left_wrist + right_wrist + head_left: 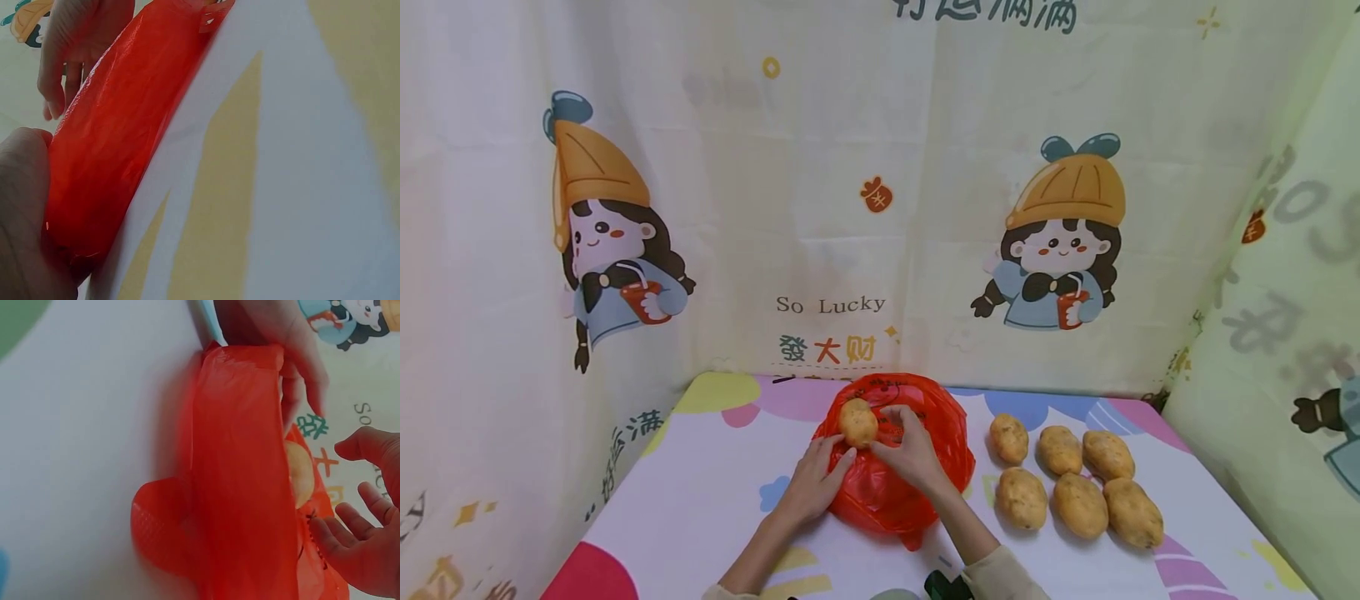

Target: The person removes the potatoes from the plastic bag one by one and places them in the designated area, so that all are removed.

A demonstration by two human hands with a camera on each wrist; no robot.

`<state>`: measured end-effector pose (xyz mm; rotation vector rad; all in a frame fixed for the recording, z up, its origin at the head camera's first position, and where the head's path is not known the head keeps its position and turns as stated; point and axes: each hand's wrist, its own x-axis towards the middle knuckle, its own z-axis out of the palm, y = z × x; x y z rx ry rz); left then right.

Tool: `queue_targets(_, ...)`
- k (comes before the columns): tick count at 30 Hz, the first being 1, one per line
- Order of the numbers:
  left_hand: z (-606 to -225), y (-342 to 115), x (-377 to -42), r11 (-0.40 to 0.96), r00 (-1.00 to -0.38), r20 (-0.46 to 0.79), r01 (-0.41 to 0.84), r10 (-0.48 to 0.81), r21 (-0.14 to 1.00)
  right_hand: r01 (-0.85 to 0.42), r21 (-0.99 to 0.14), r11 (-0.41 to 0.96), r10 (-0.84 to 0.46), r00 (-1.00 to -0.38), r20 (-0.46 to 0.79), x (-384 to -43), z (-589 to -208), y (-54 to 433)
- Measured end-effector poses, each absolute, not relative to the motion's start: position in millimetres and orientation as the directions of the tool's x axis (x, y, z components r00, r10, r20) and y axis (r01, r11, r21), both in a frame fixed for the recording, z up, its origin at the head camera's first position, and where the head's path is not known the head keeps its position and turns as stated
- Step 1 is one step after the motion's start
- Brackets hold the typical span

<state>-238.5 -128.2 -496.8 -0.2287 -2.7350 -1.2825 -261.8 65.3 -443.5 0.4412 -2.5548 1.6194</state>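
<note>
A red plastic bag (891, 500) sits on the table with its mouth spread wide. One potato (857, 423) lies at the left part of that mouth, showing above the rim in the right wrist view. My left hand (812, 483) rests along the bag's left side, thumb and extended forefinger apart, fingertips close to the potato. To the right of the potato, my right hand (913, 454) hovers over the mouth with fingers spread and nothing between them. The thumb of the left hand overlaps the bag's side (112, 144) in the left wrist view; its other fingers are partly hidden.
Several loose potatoes (1080, 504) lie in two rows on the table to the right of the bag. A patterned cloth covers the table (700, 500). Printed curtains (925, 250) hang behind it and on both sides. A dark green object (946, 586) shows at the right wrist.
</note>
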Motion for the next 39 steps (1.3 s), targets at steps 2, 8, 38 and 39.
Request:
queue_targets(2,-497,-128,-239,0.633,-0.982,0.167,0.186,0.089,0.752,-0.288,-0.866,0.409,-0.199,-0.954,0.223,-265,-444,63)
queue_targets(8,-495,-128,-241,0.631,-0.979,0.183,0.201,0.095,0.749,-0.296,-0.848,0.44,-0.191,-0.953,0.234,-273,-447,57)
queue_targets(38,-496,-127,-237,0.635,-0.981,0.171,0.192,0.094,0.749,-0.302,-0.791,0.532,-0.188,-0.953,0.238,-296,-463,29)
queue_targets(39,-495,-128,-236,0.633,-0.98,0.173,0.194,0.096,0.75,-0.298,-0.793,0.531,-0.179,-0.954,0.239,-296,-463,28)
